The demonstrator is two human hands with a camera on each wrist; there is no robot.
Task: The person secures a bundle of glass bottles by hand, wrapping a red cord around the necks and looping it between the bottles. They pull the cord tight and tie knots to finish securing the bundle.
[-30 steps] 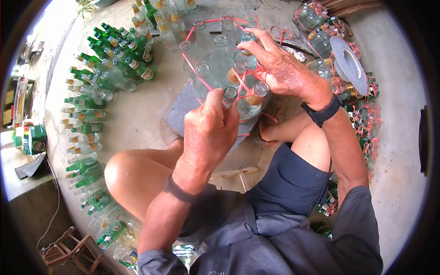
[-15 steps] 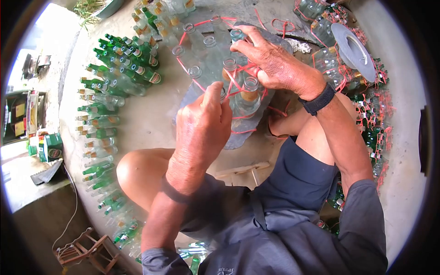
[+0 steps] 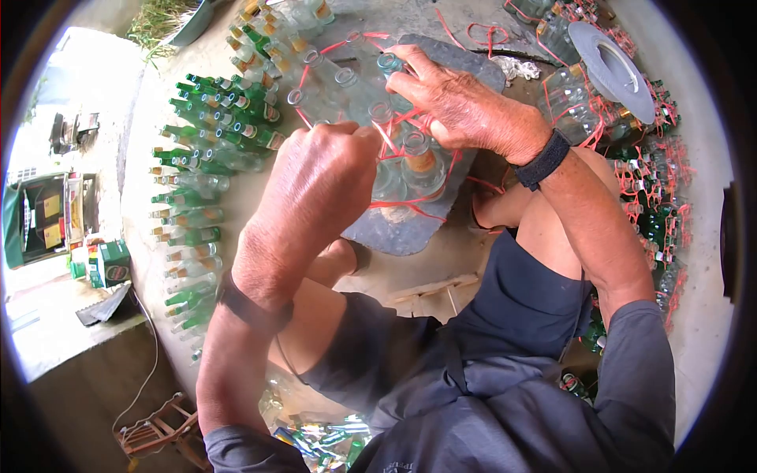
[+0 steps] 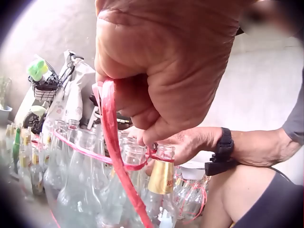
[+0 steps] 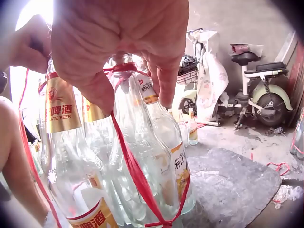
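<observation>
Clear glass beer bottles [image 3: 423, 169] stand upright in a tight bunch, with red plastic twine [image 5: 130, 164] around their necks and lower down their sides. My left hand [image 3: 319, 177] grips a length of the twine, its fingers curled above the near bottles; a flat red strand [image 4: 113, 133] runs down from the fist in the left wrist view. My right hand [image 3: 465, 102] spreads over the right side of the bunch and holds a bottle by its neck. In the right wrist view, the thumb [image 5: 102, 92] lies against the twine, beside gold-labelled necks [image 5: 61, 104].
The bunch stands on a grey slab [image 3: 402, 229]. Rows of green and clear bottles [image 3: 193, 213] line the left; tied bundles [image 3: 650, 197] and a grey hat [image 3: 611, 72] lie right. Loose twine [image 3: 489, 35] is behind. A scooter [image 5: 266, 90] stands by the wall.
My left hand has pulled away leftward and toward me from the bottle tops, drawing the twine. My right hand stays at the necks. The head view has shifted slightly.
</observation>
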